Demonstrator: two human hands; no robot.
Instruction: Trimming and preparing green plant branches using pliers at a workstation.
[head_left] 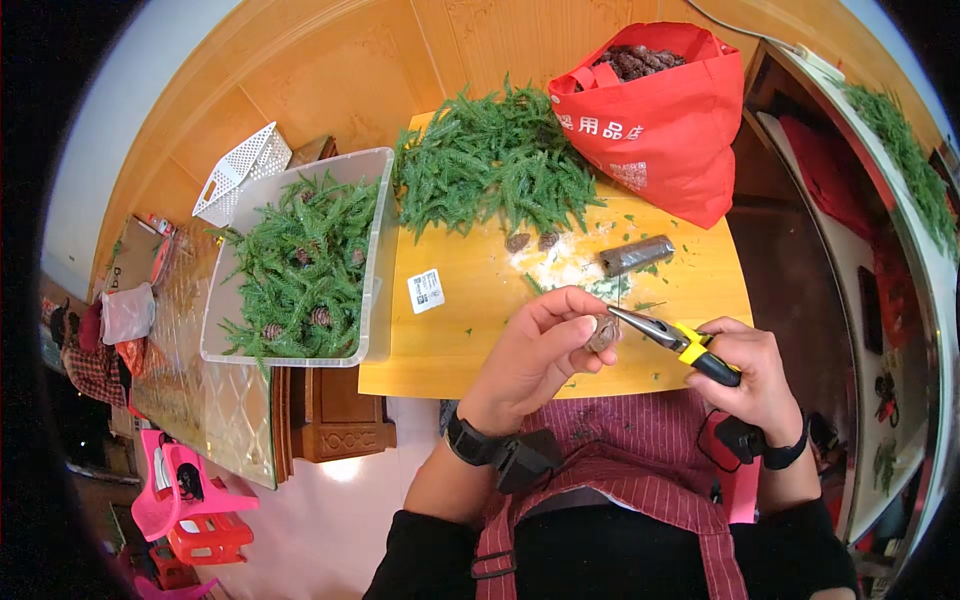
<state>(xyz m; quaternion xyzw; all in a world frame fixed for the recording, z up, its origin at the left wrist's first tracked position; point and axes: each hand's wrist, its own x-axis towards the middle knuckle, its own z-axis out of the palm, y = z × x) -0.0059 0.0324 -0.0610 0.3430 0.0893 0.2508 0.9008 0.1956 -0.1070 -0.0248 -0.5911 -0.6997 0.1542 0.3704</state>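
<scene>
My left hand (pixel 545 350) pinches a small brown piece, which looks like a pine cone (pixel 603 334), between thumb and fingers over the table's near edge. Pliers (pixel 690 347) with yellow and black handles are gripped in my right hand (pixel 745 370). Their long, narrow jaws point left, with the tips right by the cone; whether they grip anything is too small to tell. Beyond my hands, a dark brown cylindrical bundle (pixel 637 256) lies on the yellow table (pixel 440 345). Near it are two loose pine cones (pixel 516 242) and scattered white bits (pixel 555 262).
A clear plastic bin (pixel 377 270) of green sprigs with pine cones stands at left. More green sprigs (pixel 500 160) are heaped at the back, beside a red bag (pixel 665 130) of pine cones. A white label (pixel 426 291) lies near the bin; pink chairs (pixel 180 490) stand lower left.
</scene>
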